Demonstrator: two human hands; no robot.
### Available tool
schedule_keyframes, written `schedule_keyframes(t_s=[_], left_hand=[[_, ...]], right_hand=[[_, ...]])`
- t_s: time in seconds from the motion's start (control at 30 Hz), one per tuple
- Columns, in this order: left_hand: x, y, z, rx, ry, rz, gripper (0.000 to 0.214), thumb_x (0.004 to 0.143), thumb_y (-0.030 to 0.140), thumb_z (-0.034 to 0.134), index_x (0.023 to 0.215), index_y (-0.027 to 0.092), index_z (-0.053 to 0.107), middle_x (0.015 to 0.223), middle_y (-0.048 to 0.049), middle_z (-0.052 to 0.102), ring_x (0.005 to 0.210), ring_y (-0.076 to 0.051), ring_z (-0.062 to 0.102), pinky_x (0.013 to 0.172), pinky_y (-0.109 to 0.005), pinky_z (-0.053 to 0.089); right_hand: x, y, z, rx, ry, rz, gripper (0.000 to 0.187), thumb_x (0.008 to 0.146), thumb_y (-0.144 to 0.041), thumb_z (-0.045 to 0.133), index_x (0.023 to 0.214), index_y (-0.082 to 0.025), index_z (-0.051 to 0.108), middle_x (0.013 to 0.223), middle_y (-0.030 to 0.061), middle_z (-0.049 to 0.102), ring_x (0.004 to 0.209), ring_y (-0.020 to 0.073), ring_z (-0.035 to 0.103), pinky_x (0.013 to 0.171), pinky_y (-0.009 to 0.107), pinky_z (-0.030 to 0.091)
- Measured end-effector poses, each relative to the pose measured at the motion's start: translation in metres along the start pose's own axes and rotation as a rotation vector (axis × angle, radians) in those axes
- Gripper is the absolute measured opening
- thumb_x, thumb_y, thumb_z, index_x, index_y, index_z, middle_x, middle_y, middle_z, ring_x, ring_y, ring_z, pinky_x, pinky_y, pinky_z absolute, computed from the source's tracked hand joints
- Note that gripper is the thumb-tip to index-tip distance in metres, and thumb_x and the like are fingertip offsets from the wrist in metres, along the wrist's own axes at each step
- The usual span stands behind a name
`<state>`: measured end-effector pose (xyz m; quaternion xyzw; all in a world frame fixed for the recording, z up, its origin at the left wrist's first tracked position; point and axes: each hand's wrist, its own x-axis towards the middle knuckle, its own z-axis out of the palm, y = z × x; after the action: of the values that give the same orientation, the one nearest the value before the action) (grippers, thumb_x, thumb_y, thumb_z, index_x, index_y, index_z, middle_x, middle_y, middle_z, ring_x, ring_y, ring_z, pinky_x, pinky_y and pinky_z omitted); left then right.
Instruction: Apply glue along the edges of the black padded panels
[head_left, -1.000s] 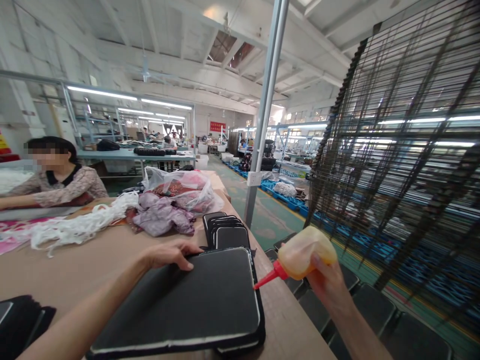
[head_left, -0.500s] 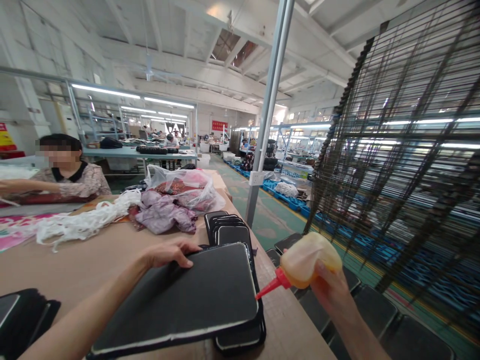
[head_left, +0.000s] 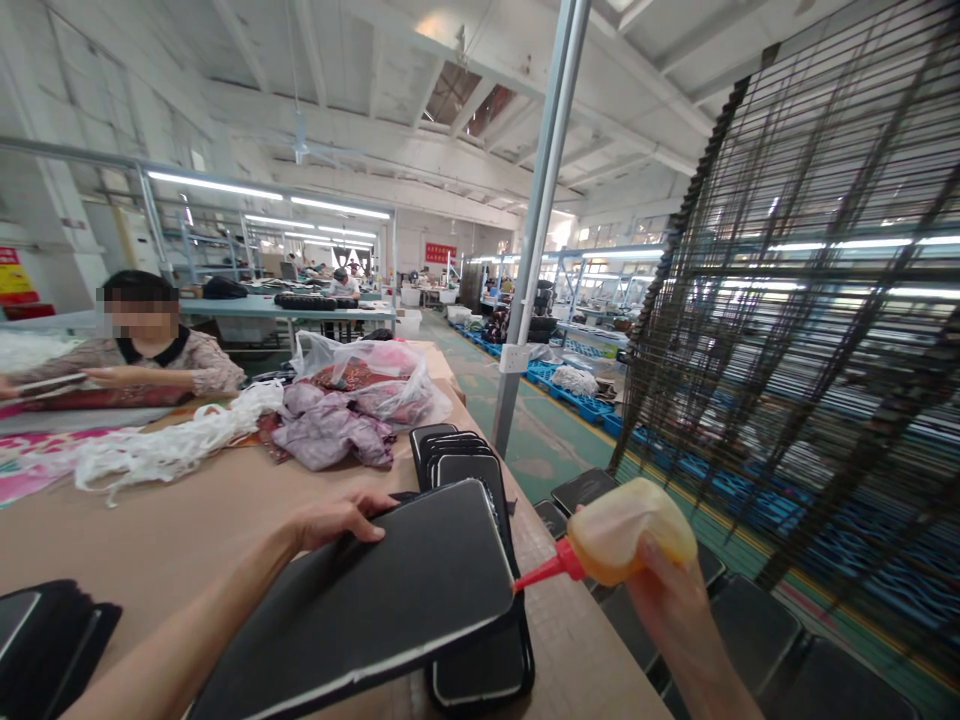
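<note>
My left hand [head_left: 339, 517] grips the far edge of a flat black pad with a pale rim [head_left: 375, 600] and holds it tilted up off a stack of similar black pads [head_left: 484, 665]. My right hand [head_left: 667, 590] is wrapped round a soft yellowish squeeze bottle [head_left: 630, 530]. Its red nozzle [head_left: 544, 572] points left and touches the right edge of the raised pad. More black pads [head_left: 457, 455] lie in an overlapping row just beyond.
A brown worktable [head_left: 172, 520] carries white strips [head_left: 157, 445], purple cloth [head_left: 330, 432] and a plastic bag of fabric [head_left: 371, 378]. A person sits at the far left. A metal post [head_left: 536, 230] and a dark slatted rack [head_left: 810, 330] stand to the right.
My left hand has lifted the top pad's far edge so it tilts up off the stack. The bottle has shifted slightly right and its nozzle stays at the pad's edge.
</note>
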<state>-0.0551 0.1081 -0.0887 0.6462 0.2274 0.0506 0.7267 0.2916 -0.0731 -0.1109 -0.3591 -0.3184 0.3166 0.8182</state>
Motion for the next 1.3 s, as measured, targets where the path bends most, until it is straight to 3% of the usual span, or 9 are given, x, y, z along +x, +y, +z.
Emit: schedule_keyframes(t_s=[0.37, 0.63, 0.9, 1.3], left_hand=[[0.005, -0.016, 0.001, -0.071, 0.079, 0.044, 0.05, 0.068, 0.02, 0.066, 0.118, 0.02, 0.063, 0.107, -0.0038, 0.07, 0.098, -0.024, 0.063, 0.088, -0.032, 0.046], [0.01, -0.029, 0.01, -0.154, 0.103, 0.07, 0.049, 0.068, 0.022, 0.067, 0.117, 0.019, 0.064, 0.108, -0.0055, 0.07, 0.101, -0.025, 0.063, 0.092, -0.034, 0.045], [0.014, -0.04, 0.015, -0.192, 0.122, 0.107, 0.046, 0.07, 0.024, 0.069, 0.115, 0.018, 0.065, 0.106, -0.0074, 0.07, 0.102, -0.026, 0.062, 0.093, -0.036, 0.044], [0.016, -0.046, 0.019, -0.207, 0.131, 0.127, 0.046, 0.072, 0.029, 0.071, 0.116, 0.017, 0.064, 0.109, -0.0096, 0.068, 0.104, -0.025, 0.061, 0.093, -0.036, 0.044]], right_hand=[[-0.014, 0.0, 0.008, 0.045, 0.236, -0.087, 0.046, 0.059, -0.03, 0.086, 0.1, -0.024, 0.067, 0.09, -0.0003, 0.068, 0.081, 0.0157, 0.062, 0.071, 0.021, 0.054], [-0.026, 0.008, 0.007, -0.005, 0.242, -0.197, 0.043, 0.074, -0.028, 0.076, 0.114, -0.029, 0.061, 0.107, -0.0021, 0.064, 0.094, 0.0152, 0.059, 0.08, 0.021, 0.049], [-0.028, 0.012, 0.011, 0.018, 0.327, -0.188, 0.039, 0.07, -0.027, 0.079, 0.106, -0.025, 0.064, 0.097, -0.0031, 0.063, 0.09, 0.0135, 0.057, 0.078, 0.018, 0.049], [-0.03, 0.024, 0.006, -0.06, 0.322, -0.176, 0.038, 0.073, -0.028, 0.076, 0.108, -0.022, 0.062, 0.1, -0.0002, 0.061, 0.096, 0.0176, 0.057, 0.078, 0.022, 0.051]])
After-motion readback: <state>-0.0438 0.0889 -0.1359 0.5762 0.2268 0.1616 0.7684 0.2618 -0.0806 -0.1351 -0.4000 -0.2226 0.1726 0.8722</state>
